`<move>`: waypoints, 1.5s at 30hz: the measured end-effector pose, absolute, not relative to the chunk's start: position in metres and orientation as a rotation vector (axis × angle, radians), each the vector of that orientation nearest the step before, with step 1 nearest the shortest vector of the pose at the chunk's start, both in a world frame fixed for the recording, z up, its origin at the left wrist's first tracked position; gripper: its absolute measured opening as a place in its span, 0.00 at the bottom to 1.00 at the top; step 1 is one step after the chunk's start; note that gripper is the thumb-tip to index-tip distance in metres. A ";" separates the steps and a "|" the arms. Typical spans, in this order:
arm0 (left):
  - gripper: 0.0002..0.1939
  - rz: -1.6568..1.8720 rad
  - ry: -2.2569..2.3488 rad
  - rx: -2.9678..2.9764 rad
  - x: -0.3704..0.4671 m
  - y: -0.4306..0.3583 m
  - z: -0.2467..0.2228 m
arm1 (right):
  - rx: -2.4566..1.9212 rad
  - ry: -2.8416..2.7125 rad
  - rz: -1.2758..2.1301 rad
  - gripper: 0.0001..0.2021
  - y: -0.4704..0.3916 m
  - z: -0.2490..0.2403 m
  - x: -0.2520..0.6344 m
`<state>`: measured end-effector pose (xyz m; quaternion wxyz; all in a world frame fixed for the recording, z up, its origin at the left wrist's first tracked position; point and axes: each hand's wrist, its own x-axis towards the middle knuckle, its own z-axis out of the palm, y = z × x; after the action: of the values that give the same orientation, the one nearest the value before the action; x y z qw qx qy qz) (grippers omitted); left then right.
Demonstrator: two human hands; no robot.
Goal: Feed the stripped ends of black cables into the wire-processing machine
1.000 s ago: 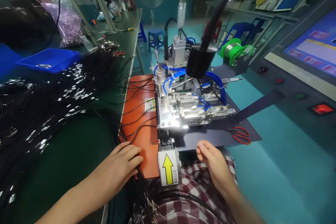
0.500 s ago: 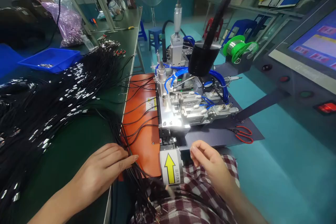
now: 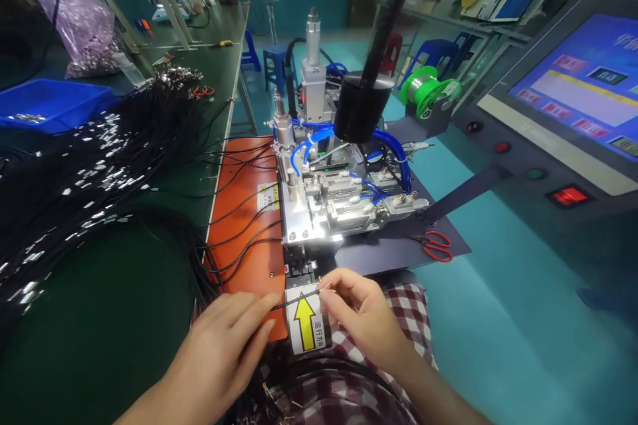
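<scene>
A thin black cable [image 3: 299,299] stretches between my two hands, across a white label with a yellow arrow [image 3: 305,322]. My left hand [image 3: 226,339] is closed on the cable, its fingers bent over the orange plate's near edge. Between thumb and forefinger my right hand [image 3: 356,312] pinches the cable's end, where fine light-coloured wires [image 3: 329,289] show. Just beyond the hands stands a bench machine [image 3: 323,202] of metal cylinders and blue air tubes. Several black cables run into its left side over the orange plate [image 3: 239,212].
Heaps of black cables [image 3: 74,192] with shiny ends cover the green table at left, near a blue tray [image 3: 54,103]. Red-handled scissors [image 3: 436,246] lie right of the machine. A black cylinder [image 3: 363,109] hangs above it. A control screen [image 3: 583,86] stands at right, behind a green spool [image 3: 428,93].
My left hand has moved right from the cable bundle. A single cable now spans to my right hand, which has closed on its end. The view has shifted to the right.
</scene>
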<state>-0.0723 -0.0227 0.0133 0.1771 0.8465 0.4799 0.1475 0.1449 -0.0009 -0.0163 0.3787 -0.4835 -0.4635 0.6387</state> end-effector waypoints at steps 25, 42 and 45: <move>0.10 0.518 1.079 1.190 -0.023 0.011 0.014 | -0.963 -0.937 1.692 0.10 0.010 -0.033 0.148; 0.11 0.534 1.019 1.109 -0.024 0.009 0.011 | -0.856 -0.830 1.647 0.11 0.005 -0.038 0.133; 0.10 0.539 1.019 1.111 -0.023 0.008 0.011 | -0.856 -0.841 1.654 0.08 0.005 -0.040 0.133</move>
<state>-0.0234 0.0076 0.0108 0.6965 0.4980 0.4566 0.2416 0.1332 0.0053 -0.0398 0.5220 -0.3573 -0.3509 0.6905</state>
